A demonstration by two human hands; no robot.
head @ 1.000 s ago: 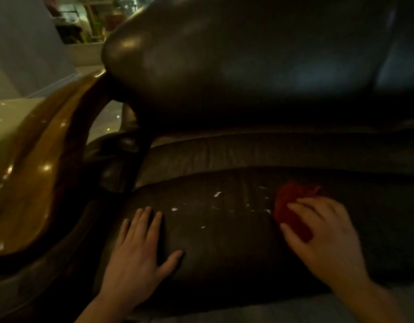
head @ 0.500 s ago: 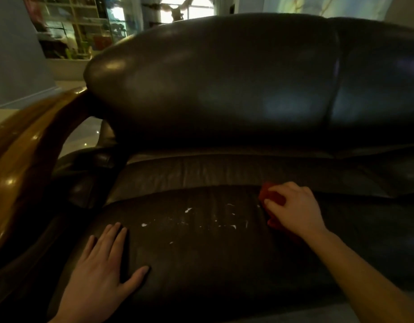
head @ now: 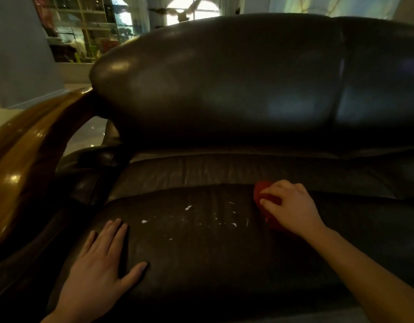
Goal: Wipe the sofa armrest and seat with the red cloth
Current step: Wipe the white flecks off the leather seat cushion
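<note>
Right hand (head: 292, 209) presses the crumpled red cloth (head: 263, 194) under curled fingers on the dark leather seat cushion (head: 201, 252); left hand (head: 96, 264) lies flat, fingers released, near its front-left corner

Dim, murky room here, daylight coming only through the window (head: 194, 12) behind the sofa back (head: 224, 78), which catches soft sheen. Bright glints on the wooden armrest (head: 17, 164) (glossy varnish). Wide-angle bending at the edges, background shelves (head: 84, 31) blurred.

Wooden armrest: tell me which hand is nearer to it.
Left. The left hand lies flat on the seat cushion just beside the wooden armrest; the right hand presses the red cloth farther along the seat.
</note>
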